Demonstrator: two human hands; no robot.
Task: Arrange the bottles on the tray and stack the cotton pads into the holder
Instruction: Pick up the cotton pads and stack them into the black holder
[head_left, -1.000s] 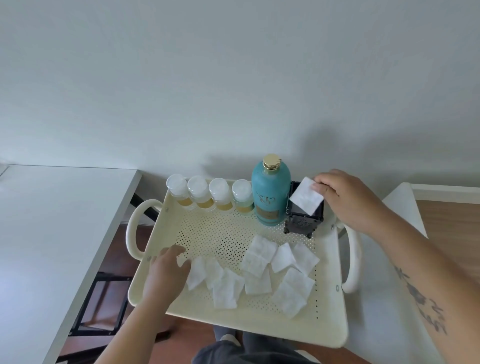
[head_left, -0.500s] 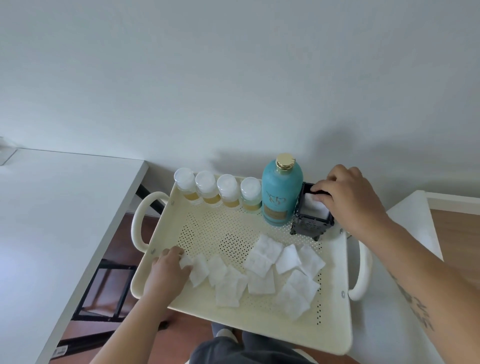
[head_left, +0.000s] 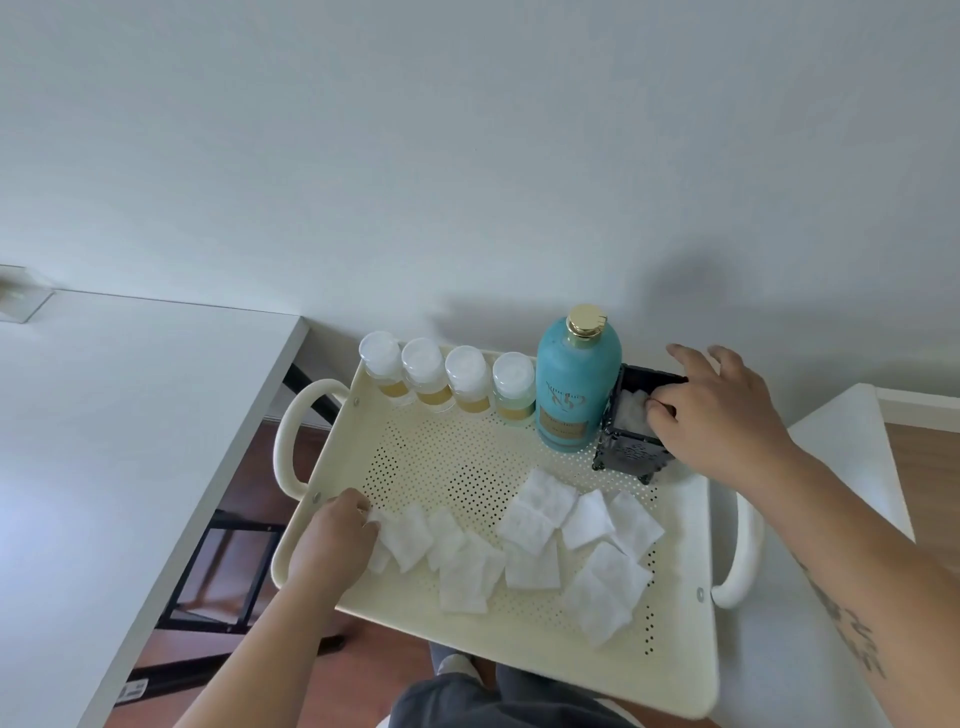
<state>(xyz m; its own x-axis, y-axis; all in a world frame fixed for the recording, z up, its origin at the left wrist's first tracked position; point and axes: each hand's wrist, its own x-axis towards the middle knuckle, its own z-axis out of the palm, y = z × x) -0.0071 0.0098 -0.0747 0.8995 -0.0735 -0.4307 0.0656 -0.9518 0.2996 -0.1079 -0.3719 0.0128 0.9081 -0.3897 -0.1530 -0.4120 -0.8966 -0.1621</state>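
Fingers (head_left: 655, 402) of the right hand (head_left: 727, 415) are curled down into the mouth of the black holder (head_left: 631, 448), pressing on the white pad already in there; can't tell if they're pinching it or just pushing. The left hand (head_left: 332, 538) is at the near-left of the tray (head_left: 675, 670), fingertips closing on the leftmost cotton pad (head_left: 410, 535), so that's the nearer hand for the next one. The holder sits up and to the right of that pad, clear across the tray, so my guess is it gets handed over. Count: roughly eleven loose pads (head_left: 532, 519) lying flat, some overlapping so I could be off by one, four small bottles (head_left: 449, 379) in a row, one teal bottle (head_left: 574, 384), one holder.
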